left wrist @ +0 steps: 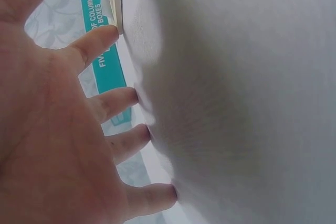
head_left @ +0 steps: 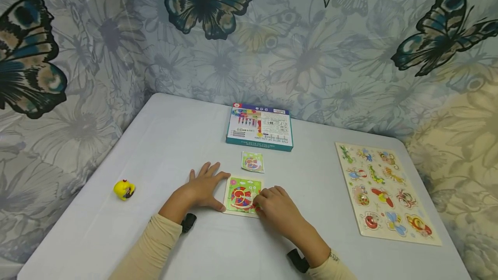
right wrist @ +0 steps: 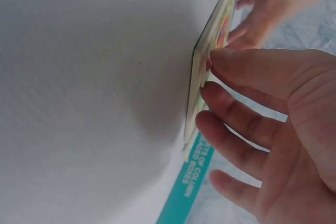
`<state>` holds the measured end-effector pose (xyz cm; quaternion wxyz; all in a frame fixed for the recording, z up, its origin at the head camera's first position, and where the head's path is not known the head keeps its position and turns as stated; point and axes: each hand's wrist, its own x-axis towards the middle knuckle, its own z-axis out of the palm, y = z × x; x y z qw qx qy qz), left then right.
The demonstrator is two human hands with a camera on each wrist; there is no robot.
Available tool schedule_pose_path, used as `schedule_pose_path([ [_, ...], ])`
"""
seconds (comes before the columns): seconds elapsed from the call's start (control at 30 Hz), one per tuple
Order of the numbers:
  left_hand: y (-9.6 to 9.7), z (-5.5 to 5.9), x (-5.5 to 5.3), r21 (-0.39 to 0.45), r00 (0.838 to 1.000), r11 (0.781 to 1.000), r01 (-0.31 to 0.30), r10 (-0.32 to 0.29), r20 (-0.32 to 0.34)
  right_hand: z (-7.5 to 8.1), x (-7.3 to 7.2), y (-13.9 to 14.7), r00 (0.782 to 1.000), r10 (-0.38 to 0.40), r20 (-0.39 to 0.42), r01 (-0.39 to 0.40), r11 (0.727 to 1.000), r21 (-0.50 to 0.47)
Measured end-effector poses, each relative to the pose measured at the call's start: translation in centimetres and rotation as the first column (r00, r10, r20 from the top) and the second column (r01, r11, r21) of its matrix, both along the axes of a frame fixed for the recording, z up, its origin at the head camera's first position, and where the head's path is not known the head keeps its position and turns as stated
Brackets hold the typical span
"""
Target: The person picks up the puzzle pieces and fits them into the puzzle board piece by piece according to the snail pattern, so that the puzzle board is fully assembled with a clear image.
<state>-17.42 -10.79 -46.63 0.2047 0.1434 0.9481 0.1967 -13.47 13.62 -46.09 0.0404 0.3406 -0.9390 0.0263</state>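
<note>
A small square jigsaw board [head_left: 241,214] lies on the white table, with a green scene and a red, multicoloured spiral figure, perhaps a snail. My left hand [head_left: 202,191] spreads its fingers along the board's left side; thumb and index fingertip touch its edge, and the other fingertips rest on the tablecloth in the left wrist view. At the board's right side my right hand [head_left: 282,211] pinches a small puzzle piece [right wrist: 208,66] between thumb and index finger, right over the surface. Most of that piece is hidden by the fingers. Behind the board lies a small matching picture card [head_left: 253,162].
A flat teal-edged box [head_left: 260,128] lies at the back of the table near the patterned cloth wall. To the right is a large insect peg puzzle [head_left: 377,233]. On the left sits a small yellow toy [head_left: 123,190].
</note>
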Motion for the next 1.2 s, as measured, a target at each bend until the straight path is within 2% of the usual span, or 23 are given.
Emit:
schedule_pose_path([
  [0.37, -0.2, 0.2, 0.3, -0.005, 1.000, 1.000, -0.003, 0.003, -0.001, -0.3, 0.3, -0.2, 1.000, 0.012, -0.012, -0.013, 0.999, -0.035],
  [0.6, -0.5, 0.3, 0.8, -0.008, 1.000, 1.000, -0.004, 0.004, 0.008, -0.4, 0.6, -0.4, 1.000, 0.022, -0.002, -0.022, 1.000, -0.017],
  [0.77, -0.5, 0.3, 0.7, -0.006, 1.000, 1.000, 0.015, -0.015, -0.001, -0.3, 0.7, -0.3, 1.000, 0.006, -0.016, -0.007, 1.000, -0.025],
  [0.9, -0.6, 0.0, 0.7, 0.011, 1.000, 1.000, 0.017, -0.017, -0.017, -0.3, 0.8, -0.5, 1.000, -0.010, -0.014, 0.010, 1.000, -0.028],
  [1.2, -1.0, -1.5, 1.7, 0.044, 1.000, 0.999, 0.006, -0.006, -0.015, -1.2, 1.7, -1.0, 0.998, -0.021, 0.053, 0.021, 1.000, 0.009],
])
